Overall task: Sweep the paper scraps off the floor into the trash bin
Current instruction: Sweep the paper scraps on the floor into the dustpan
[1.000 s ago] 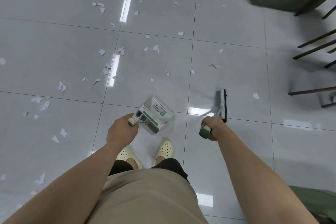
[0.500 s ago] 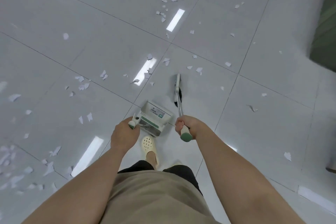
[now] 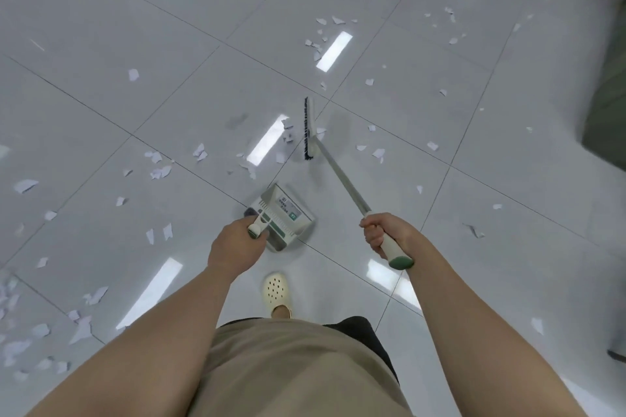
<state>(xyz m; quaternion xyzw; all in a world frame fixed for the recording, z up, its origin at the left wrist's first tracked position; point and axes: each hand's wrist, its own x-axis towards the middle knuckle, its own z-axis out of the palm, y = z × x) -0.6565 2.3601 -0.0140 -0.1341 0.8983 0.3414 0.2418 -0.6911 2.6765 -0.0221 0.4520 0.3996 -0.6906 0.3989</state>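
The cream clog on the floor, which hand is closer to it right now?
Left. The left hand, gripping the dustpan handle, sits just above and left of the clog. The right hand, gripping the broom handle, is farther off to the clog's right.

We see white paper scraps (image 3: 159, 172) scattered on a glossy pale grey tiled floor (image 3: 101, 85) with thin dark grout lines. Our broom (image 3: 310, 129) has dark bristles and a green-capped white grip; the dustpan (image 3: 283, 217) is white with green stripes. Our shoe (image 3: 277, 291) is cream, perforated.
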